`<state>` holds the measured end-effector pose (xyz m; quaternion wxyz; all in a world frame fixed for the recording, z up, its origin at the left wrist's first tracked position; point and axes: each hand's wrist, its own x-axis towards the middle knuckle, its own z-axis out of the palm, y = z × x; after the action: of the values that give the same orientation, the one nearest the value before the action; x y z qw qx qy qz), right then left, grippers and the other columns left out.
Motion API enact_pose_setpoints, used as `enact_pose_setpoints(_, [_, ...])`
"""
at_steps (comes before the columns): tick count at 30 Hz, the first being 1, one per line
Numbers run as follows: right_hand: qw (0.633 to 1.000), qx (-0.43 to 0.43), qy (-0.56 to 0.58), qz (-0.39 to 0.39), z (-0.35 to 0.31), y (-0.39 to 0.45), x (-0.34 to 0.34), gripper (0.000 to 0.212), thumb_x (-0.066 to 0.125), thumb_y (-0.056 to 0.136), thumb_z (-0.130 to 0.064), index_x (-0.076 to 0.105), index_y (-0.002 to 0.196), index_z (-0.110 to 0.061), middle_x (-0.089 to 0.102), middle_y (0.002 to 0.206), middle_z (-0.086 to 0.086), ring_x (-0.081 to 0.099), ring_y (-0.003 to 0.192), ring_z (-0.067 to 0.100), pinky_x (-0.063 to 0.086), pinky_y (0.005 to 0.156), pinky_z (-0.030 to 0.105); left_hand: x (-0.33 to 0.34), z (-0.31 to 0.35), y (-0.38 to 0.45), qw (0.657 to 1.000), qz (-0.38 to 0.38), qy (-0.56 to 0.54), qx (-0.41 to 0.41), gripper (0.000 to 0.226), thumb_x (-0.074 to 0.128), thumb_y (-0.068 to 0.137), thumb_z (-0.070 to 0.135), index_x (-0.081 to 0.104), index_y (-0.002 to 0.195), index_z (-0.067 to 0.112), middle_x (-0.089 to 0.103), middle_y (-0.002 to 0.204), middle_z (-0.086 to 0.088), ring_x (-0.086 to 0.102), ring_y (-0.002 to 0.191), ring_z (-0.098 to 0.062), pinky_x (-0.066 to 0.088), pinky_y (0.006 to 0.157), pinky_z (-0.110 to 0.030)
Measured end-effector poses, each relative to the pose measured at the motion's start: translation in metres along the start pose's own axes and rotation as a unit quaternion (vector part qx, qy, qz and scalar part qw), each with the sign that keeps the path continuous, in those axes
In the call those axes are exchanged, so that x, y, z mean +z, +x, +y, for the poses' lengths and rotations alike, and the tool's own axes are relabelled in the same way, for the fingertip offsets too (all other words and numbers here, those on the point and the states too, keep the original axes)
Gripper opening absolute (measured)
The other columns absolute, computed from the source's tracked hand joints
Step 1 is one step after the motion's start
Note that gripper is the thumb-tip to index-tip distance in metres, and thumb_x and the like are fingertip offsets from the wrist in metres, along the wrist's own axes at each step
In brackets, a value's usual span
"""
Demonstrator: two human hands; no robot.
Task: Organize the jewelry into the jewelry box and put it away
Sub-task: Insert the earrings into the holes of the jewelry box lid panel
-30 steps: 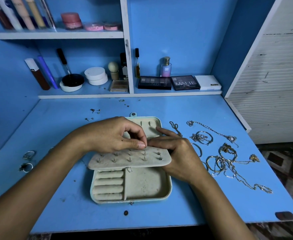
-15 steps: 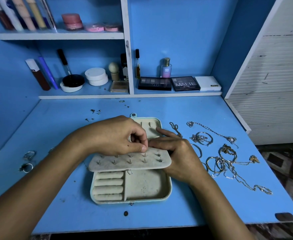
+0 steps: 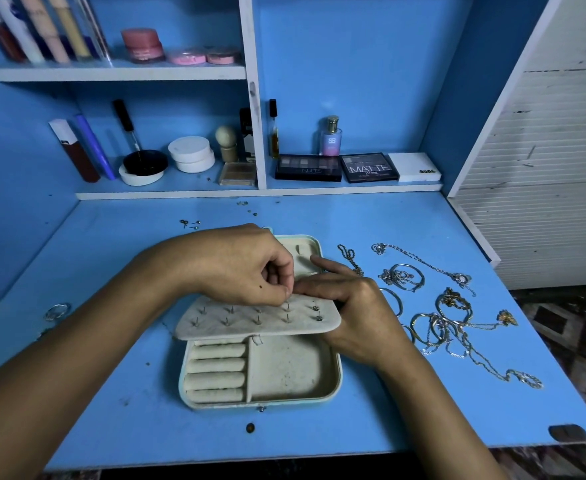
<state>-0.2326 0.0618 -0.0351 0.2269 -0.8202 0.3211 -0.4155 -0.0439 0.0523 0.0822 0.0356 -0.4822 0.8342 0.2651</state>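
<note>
One view, head: we see jewelry box (image 3: pixel 260 375) open on worktop (image 3: pixel 388 410), ring rolls bare, studs in flap (image 3: pixel 257 320). Left hand (image 3: pixel 236 268) pinches something tiny, unreadable; right hand (image 3: pixel 357 310) grips flap edge. Chains (image 3: pixel 450 320) beside box.

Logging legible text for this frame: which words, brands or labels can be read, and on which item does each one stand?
"MATTE": lid of the dark eyeshadow palette on the lower shelf; the smaller line beneath is too blurred.
"NUDES": lid of the black palette to its left, faint.
"NUDE": front edge of the white box, small.
"SB": label of the perfume bottle.
Tubes on the upper shelf: print unreadable.
Jewelry box: no text visible.
</note>
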Motion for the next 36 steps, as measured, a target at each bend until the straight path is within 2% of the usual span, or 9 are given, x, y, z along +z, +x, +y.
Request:
enact_pose_setpoints(7, [1.000, -0.002, -0.008, -0.001, 0.0018, -0.0005, -0.0003, 0.021, 0.075, 0.081, -0.024, 0.080, 0.099, -0.015, 0.076, 0.100, -0.013, 0.069, 0.096, 0.000, 0.040, 0.112, 0.039, -0.0003, 0.0022, 0.0046, 1.000, -0.023, -0.002, -0.019, 0.009, 0.069, 0.084, 0.030, 0.069, 0.077, 0.036, 0.067, 0.074, 0.024, 0.061, 0.072, 0.006, 0.049, 0.070, -0.018])
enact_pose_setpoints(13, [1.000, -0.011, -0.010, -0.001, 0.0013, -0.0007, -0.0005, 0.020, 0.077, 0.080, -0.023, 0.079, 0.098, -0.015, 0.076, 0.100, -0.012, 0.070, 0.095, 0.002, 0.041, 0.111, 0.041, -0.0001, 0.0042, 0.0064, 0.999, -0.033, 0.003, -0.018, 0.006, 0.070, 0.083, 0.029, 0.071, 0.079, 0.033, 0.068, 0.073, 0.021, 0.062, 0.070, 0.004, 0.052, 0.072, -0.022])
enact_pose_setpoints(17, [1.000, -0.009, -0.007, 0.005, 0.0008, -0.0003, -0.0005, 0.020, 0.074, 0.081, -0.024, 0.079, 0.098, -0.015, 0.076, 0.100, -0.012, 0.069, 0.094, 0.001, 0.042, 0.111, 0.041, -0.0055, 0.0052, 0.0036, 0.999, -0.040, 0.008, -0.010, 0.008, 0.068, 0.086, 0.031, 0.071, 0.080, 0.036, 0.069, 0.077, 0.022, 0.064, 0.077, 0.004, 0.054, 0.079, -0.025])
enact_pose_setpoints(24, [1.000, -0.008, -0.009, 0.000, 0.0023, -0.0006, -0.0002, 0.021, 0.079, 0.080, -0.021, 0.079, 0.100, -0.015, 0.076, 0.100, -0.012, 0.069, 0.096, 0.000, 0.041, 0.111, 0.041, -0.0062, 0.0033, 0.0055, 0.998, -0.049, -0.019, -0.018, 0.009, 0.070, 0.086, 0.025, 0.072, 0.082, 0.033, 0.069, 0.075, 0.023, 0.062, 0.069, 0.008, 0.047, 0.067, -0.015])
enact_pose_setpoints(30, [1.000, -0.016, -0.014, 0.005, 0.0014, -0.0009, -0.0002, 0.020, 0.077, 0.080, -0.022, 0.079, 0.099, -0.015, 0.076, 0.100, -0.012, 0.069, 0.094, 0.001, 0.042, 0.110, 0.040, -0.0064, 0.0053, 0.0078, 0.999, -0.050, -0.009, -0.011, 0.008, 0.073, 0.082, 0.024, 0.072, 0.079, 0.032, 0.069, 0.075, 0.020, 0.063, 0.073, 0.004, 0.051, 0.072, -0.018])
enact_pose_setpoints(36, [1.000, -0.011, -0.026, 0.007, 0.0010, -0.0012, -0.0007, 0.020, 0.078, 0.079, -0.022, 0.080, 0.098, -0.015, 0.077, 0.099, -0.011, 0.071, 0.093, 0.003, 0.044, 0.109, 0.037, -0.0062, 0.0036, 0.0101, 0.998, -0.060, -0.018, -0.010, 0.007, 0.073, 0.082, 0.023, 0.073, 0.082, 0.030, 0.069, 0.075, 0.020, 0.063, 0.073, 0.005, 0.048, 0.068, -0.013])
